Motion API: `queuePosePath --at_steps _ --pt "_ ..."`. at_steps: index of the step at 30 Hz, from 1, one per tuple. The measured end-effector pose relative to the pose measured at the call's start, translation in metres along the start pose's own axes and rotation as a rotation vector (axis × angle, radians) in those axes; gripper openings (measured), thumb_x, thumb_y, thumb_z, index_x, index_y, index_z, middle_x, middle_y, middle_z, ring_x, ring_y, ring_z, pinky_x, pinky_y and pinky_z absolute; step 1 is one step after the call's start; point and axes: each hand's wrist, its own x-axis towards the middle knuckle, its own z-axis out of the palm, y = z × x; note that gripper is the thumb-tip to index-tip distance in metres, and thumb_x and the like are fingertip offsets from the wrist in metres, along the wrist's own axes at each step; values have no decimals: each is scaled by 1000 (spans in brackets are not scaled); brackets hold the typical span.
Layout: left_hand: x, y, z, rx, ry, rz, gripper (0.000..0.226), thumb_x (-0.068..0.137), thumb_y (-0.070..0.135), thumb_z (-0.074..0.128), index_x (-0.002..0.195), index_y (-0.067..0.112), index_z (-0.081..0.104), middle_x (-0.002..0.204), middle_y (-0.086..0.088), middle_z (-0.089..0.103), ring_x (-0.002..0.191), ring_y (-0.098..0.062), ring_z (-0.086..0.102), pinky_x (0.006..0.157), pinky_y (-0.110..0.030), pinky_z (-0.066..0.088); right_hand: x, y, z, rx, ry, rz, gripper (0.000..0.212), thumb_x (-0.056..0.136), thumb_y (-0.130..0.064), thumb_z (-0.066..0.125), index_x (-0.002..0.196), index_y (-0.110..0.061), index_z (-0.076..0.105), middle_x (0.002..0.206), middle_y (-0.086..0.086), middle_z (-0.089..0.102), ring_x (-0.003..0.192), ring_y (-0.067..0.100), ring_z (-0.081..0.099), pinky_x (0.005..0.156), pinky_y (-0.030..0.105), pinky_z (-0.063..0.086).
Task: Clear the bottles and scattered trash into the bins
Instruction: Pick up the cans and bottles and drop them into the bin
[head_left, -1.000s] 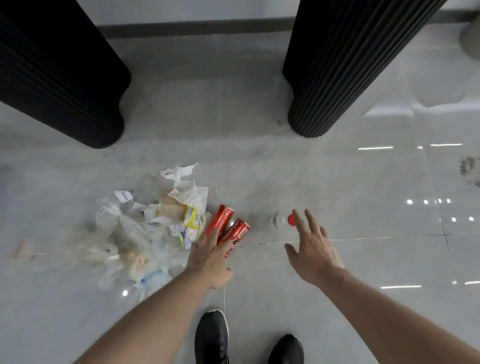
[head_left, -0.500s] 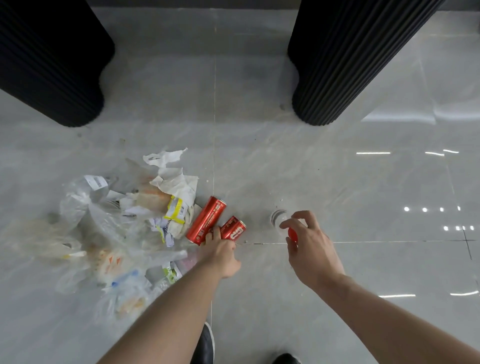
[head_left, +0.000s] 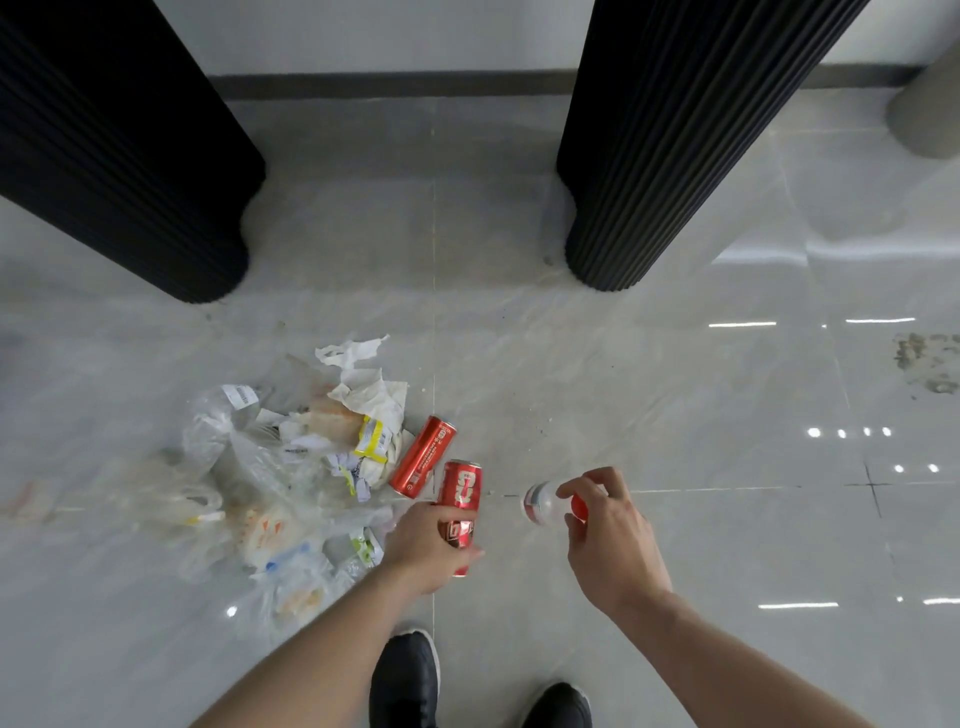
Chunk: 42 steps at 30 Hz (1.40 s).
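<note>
A red can (head_left: 459, 506) was gripped by the left hand (head_left: 428, 545), the fingers wrapped around its lower half while the upper half stuck out beyond the knuckles. A small clear bottle (head_left: 543, 503) with a red cap was pinched by the right hand (head_left: 610, 540), thumb and fingertips closed on the cap end, so that the body of the bottle pointed to the left (whether it was lifted clear of the floor could not be told). A second red can (head_left: 422, 457) was left lying on its side on the pale tiled floor (head_left: 649, 395), just beside the held can and touching the edge of a heap of trash (head_left: 291, 467). The heap was made up of clear plastic bags, crumpled white paper and a wrapper with yellow print, spread to the left of the cans. Two tall black ribbed bins (head_left: 670, 145) were seen standing farther back, one at the left edge and one right of centre, well apart from the heap. Two black shoes (head_left: 405, 680) were visible at the bottom edge, between the forearms.
</note>
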Motion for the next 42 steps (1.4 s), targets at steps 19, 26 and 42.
queuePosePath --at_steps 19,26,42 --pt "-306 148 -168 -50 250 39 68 72 28 76 133 40 48 118 11 57 105 -14 64 93 -37 54 -189 -160 -236 73 6 48 30 94 -8 58 120 -22 65 122 -5 53 87 16 58 77 25 44" --pt "-420 185 -227 -28 296 111 57 65 34 82 116 30 57 111 5 63 104 -23 62 90 -41 53 -279 -233 -317 105 47 43 31 94 -14 62 124 -24 63 124 -8 57 97 19 63 81 27 49" --pt "-465 285 -233 134 364 253 44 66 36 76 105 33 54 104 10 61 100 -17 61 80 -34 50 -311 -204 -426 33 148 -8 23 92 -19 65 114 -25 62 113 -12 58 88 13 60 76 32 54"
